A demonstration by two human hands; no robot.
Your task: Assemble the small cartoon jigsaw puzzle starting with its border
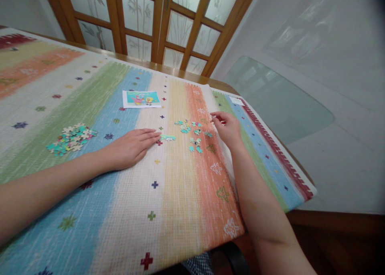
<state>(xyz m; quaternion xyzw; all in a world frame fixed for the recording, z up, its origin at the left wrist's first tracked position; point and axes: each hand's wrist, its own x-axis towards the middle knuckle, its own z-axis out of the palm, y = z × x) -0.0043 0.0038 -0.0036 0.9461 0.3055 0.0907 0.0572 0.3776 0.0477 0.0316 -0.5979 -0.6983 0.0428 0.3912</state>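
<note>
My left hand (pixel 130 149) lies flat on the tablecloth with its fingers stretched out. Its fingertips touch the left end of a short joined strip of jigsaw pieces (pixel 167 138), green and turquoise. To the right of that strip, loose jigsaw pieces (pixel 197 141) are scattered over the yellow and orange stripes. My right hand (pixel 227 126) is raised just beyond them, thumb and fingers pinched together. A small pale bit shows at its fingertips, apparently a puzzle piece, mostly covered by the fingers.
A heap of jigsaw pieces (pixel 72 139) lies left of my left forearm. Farther back rests a cartoon picture card (pixel 142 99). A small white label (pixel 236 101) is near the far right edge of the striped tablecloth (pixel 129 223). Wooden glass-paned doors (pixel 156 24) stand behind the table.
</note>
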